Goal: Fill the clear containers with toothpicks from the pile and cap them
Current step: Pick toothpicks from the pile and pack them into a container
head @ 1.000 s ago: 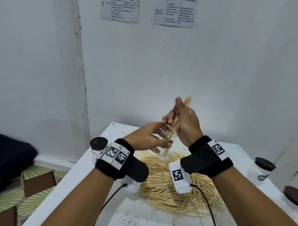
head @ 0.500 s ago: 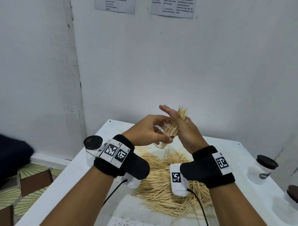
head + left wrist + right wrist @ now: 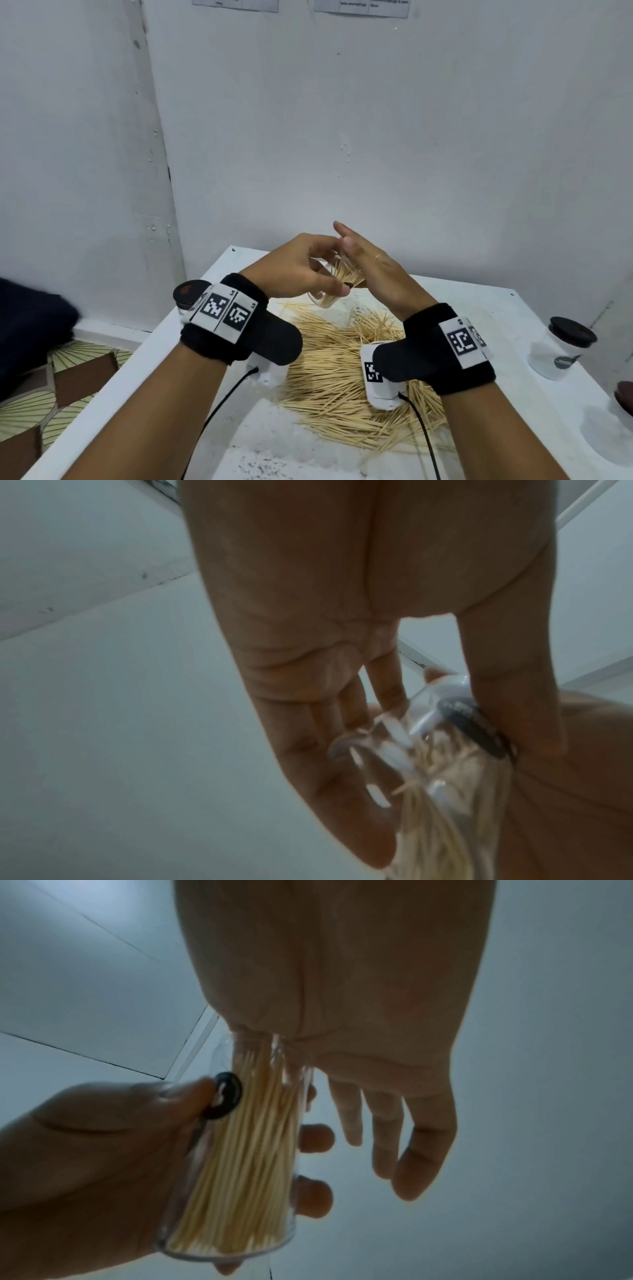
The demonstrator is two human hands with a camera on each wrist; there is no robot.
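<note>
My left hand grips a clear container above the table, thumb on one side and fingers on the other. The right wrist view shows the container packed with toothpicks, a small black oval mark on its wall. My right hand is flat, fingers straight, with its palm over the container's mouth and the toothpick tips. In the left wrist view my left hand's fingers wrap the container. A loose toothpick pile covers the table below both hands.
The white table stands in a wall corner. A container with a dark lid stands at its left edge, another at the right, and a dark lid shows at the far right edge. Cables run from both wrist cameras.
My right hand held a bundle of toothpicks sticking up out of the container. It has let go, opened flat and come down on them; they now sit lower in the container.
</note>
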